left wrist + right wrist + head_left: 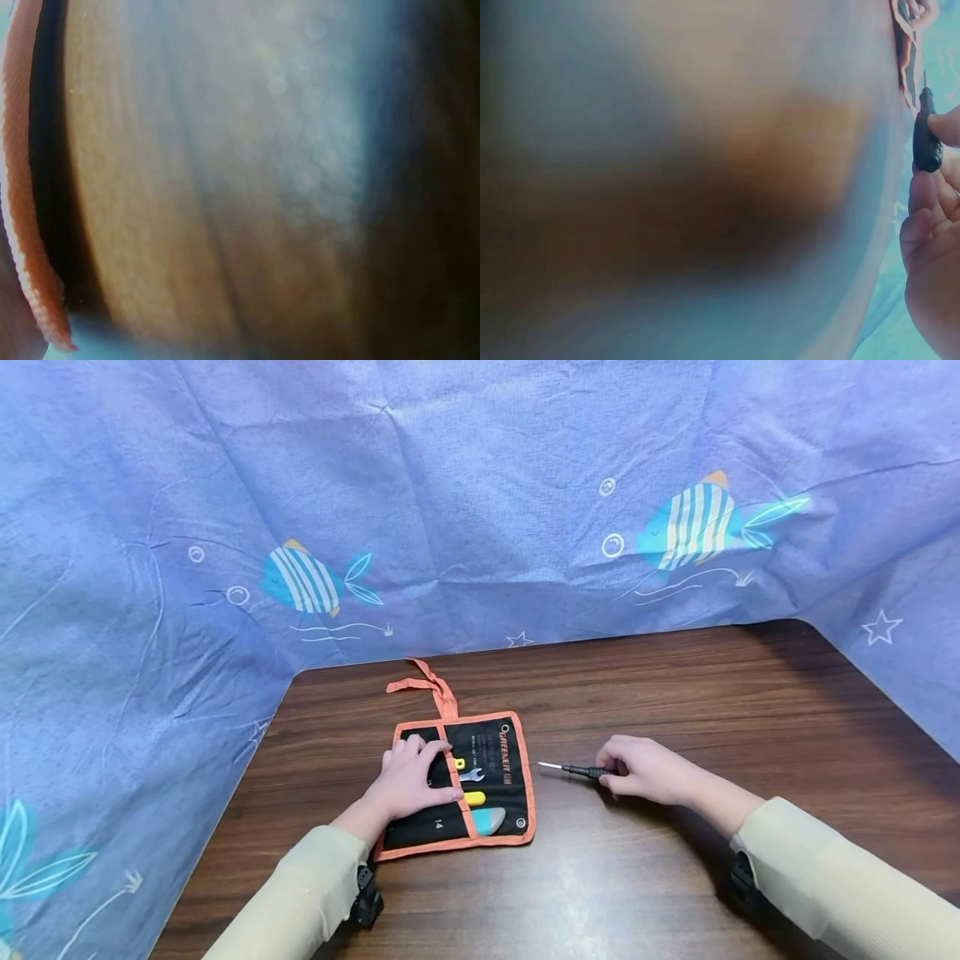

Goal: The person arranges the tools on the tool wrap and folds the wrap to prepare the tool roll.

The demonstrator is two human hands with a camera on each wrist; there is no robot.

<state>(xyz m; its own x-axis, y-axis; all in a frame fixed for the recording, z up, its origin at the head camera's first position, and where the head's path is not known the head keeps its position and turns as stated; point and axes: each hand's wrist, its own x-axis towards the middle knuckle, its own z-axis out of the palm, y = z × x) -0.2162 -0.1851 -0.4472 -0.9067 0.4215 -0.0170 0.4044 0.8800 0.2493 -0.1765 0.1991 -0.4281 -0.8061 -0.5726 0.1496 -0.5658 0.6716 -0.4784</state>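
A black tool pouch (491, 743) with orange trim lies spread on the table. My left hand (408, 781) rests on its pocket, thumb and forefinger apart along the orange pocket edge. Out of the pocket poke a small wrench (472, 775), a yellow-handled tool (475, 797) and a grey-and-teal handle (488, 820). To the right of the pouch, my right hand (648, 770) holds a black screwdriver (588, 771) by its handle, the thin shaft pointing left at the pouch. In the right wrist view, thumb and fingers pinch the screwdriver's handle (928, 139).
Orange tie straps (435, 689) trail from the pouch's far edge. The brown wooden table (675, 685) is backed by a blue cloth (480, 510) printed with fish. Dark wrist cameras sit at both sleeves. The left wrist view shows mostly blurred tabletop and orange trim (19, 150).
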